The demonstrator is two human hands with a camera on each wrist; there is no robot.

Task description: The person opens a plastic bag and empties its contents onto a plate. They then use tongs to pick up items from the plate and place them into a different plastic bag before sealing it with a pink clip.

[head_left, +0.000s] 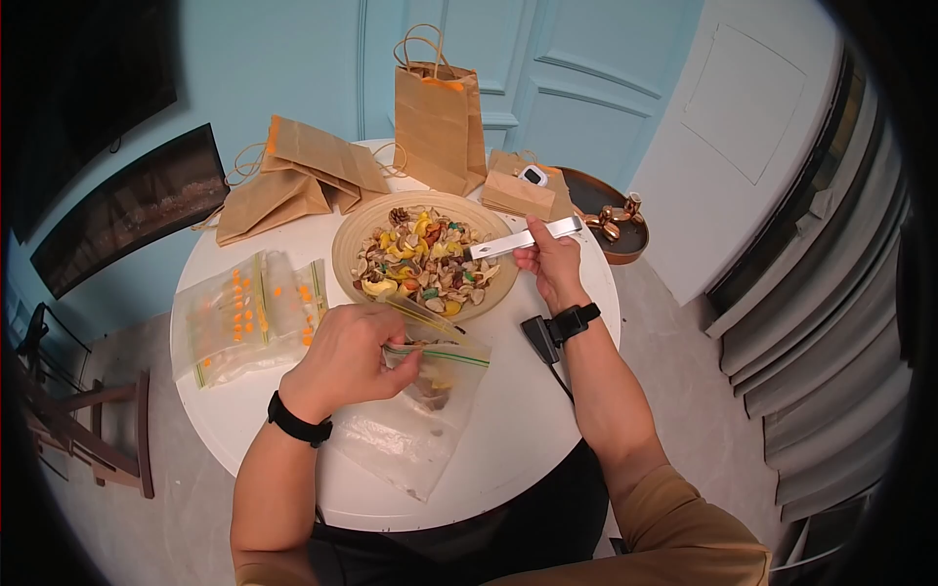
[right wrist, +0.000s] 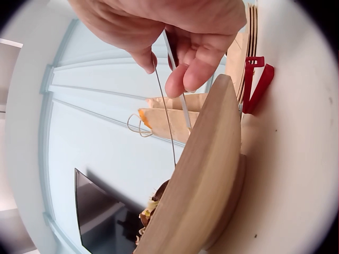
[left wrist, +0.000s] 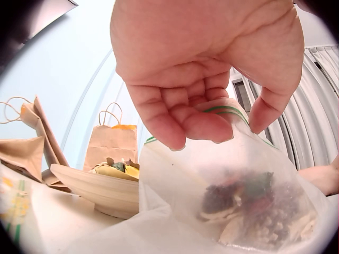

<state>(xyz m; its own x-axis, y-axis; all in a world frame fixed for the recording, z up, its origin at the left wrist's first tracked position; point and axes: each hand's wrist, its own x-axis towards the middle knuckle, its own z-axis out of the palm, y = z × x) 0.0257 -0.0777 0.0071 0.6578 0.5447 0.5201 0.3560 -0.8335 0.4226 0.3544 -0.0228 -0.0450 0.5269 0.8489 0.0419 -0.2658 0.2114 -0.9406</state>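
Observation:
My left hand (head_left: 347, 356) pinches the top edge of a clear zip bag (head_left: 401, 449) with a green seal. Dried potpourri pieces (left wrist: 254, 203), dark, red and green, show through the bag's plastic in the left wrist view. My right hand (head_left: 554, 262) holds flat silver tongs (head_left: 508, 241) between thumb and fingers. Their tips are over the right side of a shallow wooden bowl (head_left: 342, 239), at the heap of mixed potpourri (head_left: 430, 244). In the right wrist view the two tong arms (right wrist: 165, 108) stand apart, their tips hidden behind the bowl's rim.
More zip bags (head_left: 234, 322) with orange marks lie at the left of the white round table (head_left: 362, 498). Paper bags (head_left: 430, 127) stand or lie along the back. A small white device (head_left: 532, 176) sits on one. Behind the bowl is a red clip-like piece (right wrist: 257, 87).

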